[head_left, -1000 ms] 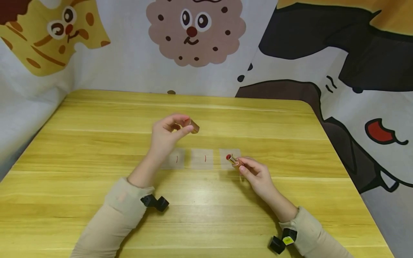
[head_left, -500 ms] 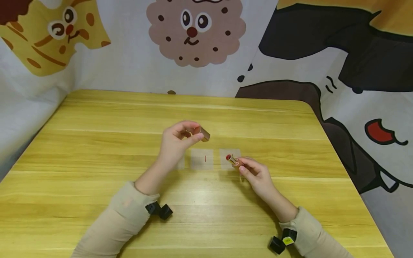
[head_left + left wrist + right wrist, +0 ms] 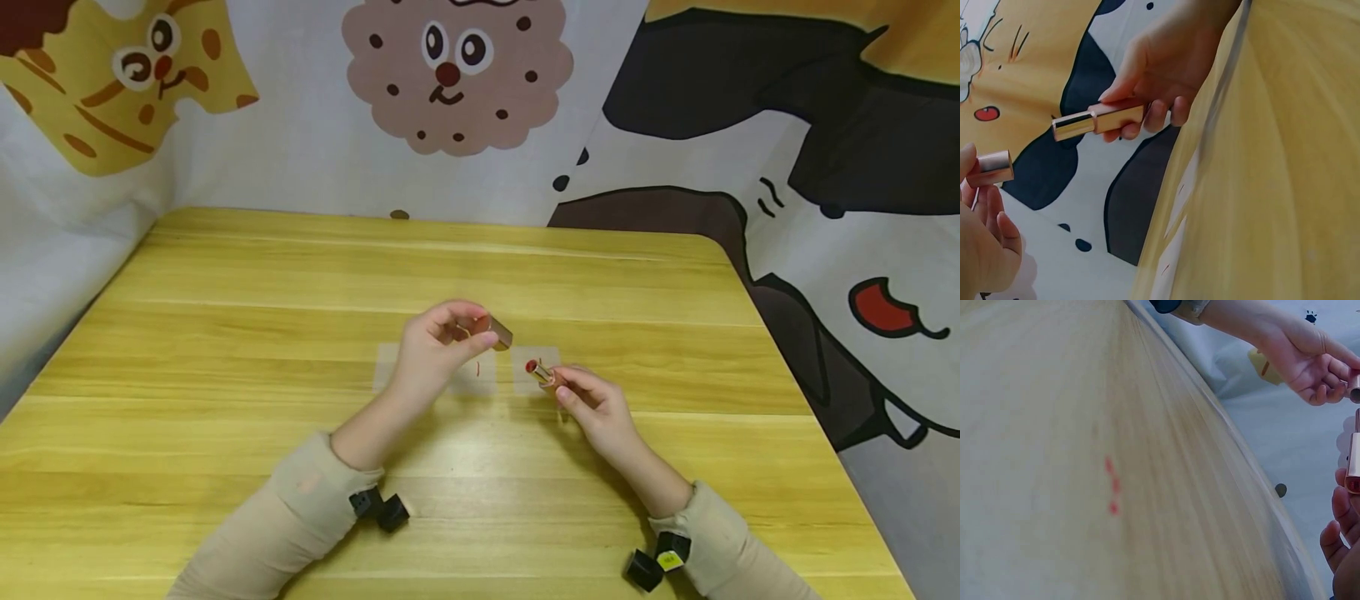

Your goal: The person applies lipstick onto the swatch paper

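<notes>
My left hand (image 3: 435, 350) pinches a rose-gold lipstick cap (image 3: 500, 333) between thumb and fingers, above the table. Lower and to its right, my right hand (image 3: 600, 408) grips an uncapped lipstick (image 3: 546, 377), its red tip pointing up and left toward the cap. A small gap separates the two; the left wrist view shows the cap (image 3: 992, 167) apart from the lipstick tube (image 3: 1100, 119). Beneath the hands, pale square paper pieces lie in a row. The middle paper (image 3: 483, 383) bears a short red stroke, and the right paper (image 3: 525, 385) is partly covered by the lipstick.
The left paper (image 3: 386, 360) is mostly behind my left hand. A wooden table (image 3: 225, 350) with rounded far corners spreads under everything. Behind it hangs a white cloth (image 3: 292, 108) printed with cartoon food. Black wrist cameras sit on both sleeves.
My left hand has moved right and nearer with the cap, toward the lipstick, and now covers part of the left and middle papers. The right hand stays still with the lipstick.
</notes>
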{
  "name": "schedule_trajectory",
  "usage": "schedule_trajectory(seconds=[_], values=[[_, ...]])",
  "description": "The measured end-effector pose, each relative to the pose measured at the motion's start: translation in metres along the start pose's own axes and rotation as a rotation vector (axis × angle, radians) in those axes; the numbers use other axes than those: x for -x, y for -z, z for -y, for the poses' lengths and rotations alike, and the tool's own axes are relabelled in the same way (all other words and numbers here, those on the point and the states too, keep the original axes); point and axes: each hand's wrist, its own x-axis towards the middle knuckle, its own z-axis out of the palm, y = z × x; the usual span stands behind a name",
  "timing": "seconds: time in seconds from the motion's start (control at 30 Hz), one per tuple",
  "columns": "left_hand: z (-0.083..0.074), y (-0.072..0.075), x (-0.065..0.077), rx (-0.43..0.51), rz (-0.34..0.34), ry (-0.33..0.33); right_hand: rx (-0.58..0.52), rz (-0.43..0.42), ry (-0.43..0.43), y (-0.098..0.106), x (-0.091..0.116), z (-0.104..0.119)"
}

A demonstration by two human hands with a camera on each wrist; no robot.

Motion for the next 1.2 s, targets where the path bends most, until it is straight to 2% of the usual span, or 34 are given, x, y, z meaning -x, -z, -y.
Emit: schedule_trajectory(seconds=[0.5,0.8,1.2], values=[[0.01,-0.014,0.008,-0.015,0.024,0.024,0.002,0.006,0.013,0.0,0.0,0.0],[0.015,-0.018,0.012,-0.035,0.054,0.005,0.005,0.012,0.016,0.001,-0.001,0.0],[0.02,-0.023,0.016,-0.013,0.074,0.017,0.022,0.025,-0.006,0.001,-0.001,0.0]])
